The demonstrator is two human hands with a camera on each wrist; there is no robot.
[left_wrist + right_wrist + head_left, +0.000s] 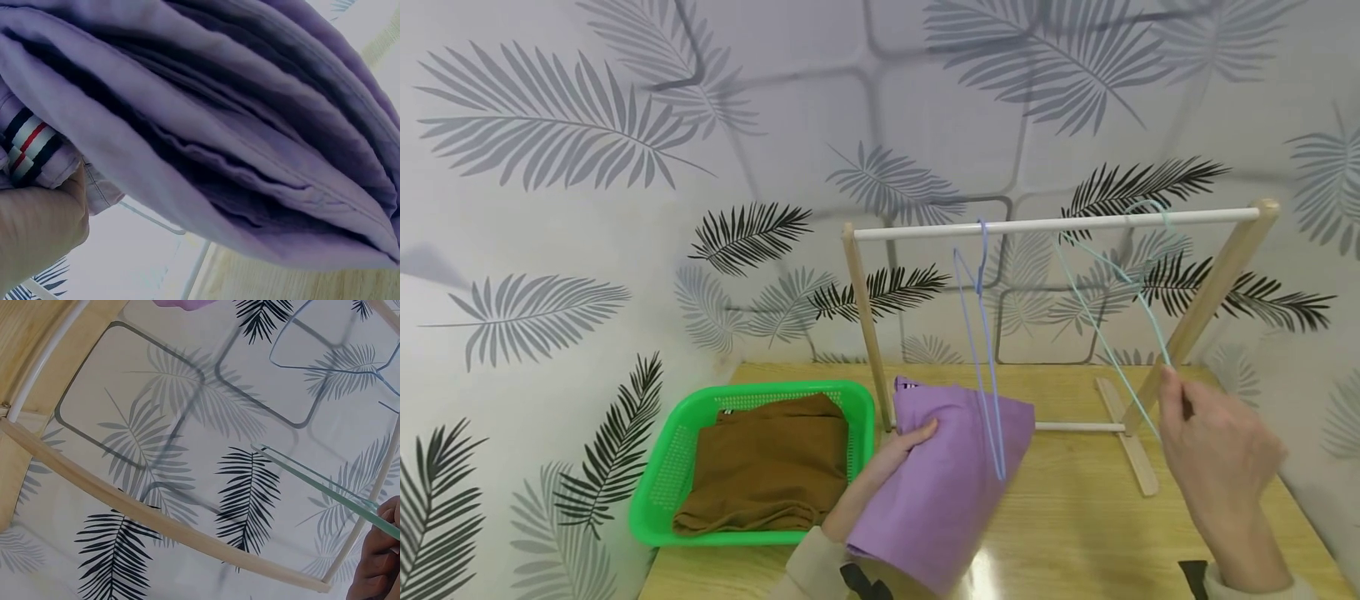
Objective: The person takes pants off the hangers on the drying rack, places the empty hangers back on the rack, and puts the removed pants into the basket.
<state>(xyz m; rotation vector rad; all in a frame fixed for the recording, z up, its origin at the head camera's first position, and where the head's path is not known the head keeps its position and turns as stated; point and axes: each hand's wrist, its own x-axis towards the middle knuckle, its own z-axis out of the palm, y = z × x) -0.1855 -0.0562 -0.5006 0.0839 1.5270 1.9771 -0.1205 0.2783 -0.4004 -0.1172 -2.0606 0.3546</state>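
My left hand [880,471] holds a folded purple garment [951,492], thumb lying across its upper face. In the left wrist view the garment's layers [250,134] bulge open, and a striped ribbon tab [28,147] shows beside the hand [44,228]. My right hand [1221,454] pinches a mint-green hanger [1153,321] near one lower corner. This hanger stands tilted, its hook overlapping the rod at the right in the head view. A lavender-blue hanger [981,279] hangs on the rod, in front of the purple garment.
The rack has a white rod [1060,224] between wooden posts [1213,287], with a flat foot [1127,437] on the wooden table [1060,533]. At left, a green basket [651,487] holds a folded brown garment [767,467]. A leaf-patterned wall covering [820,142] stands close behind.
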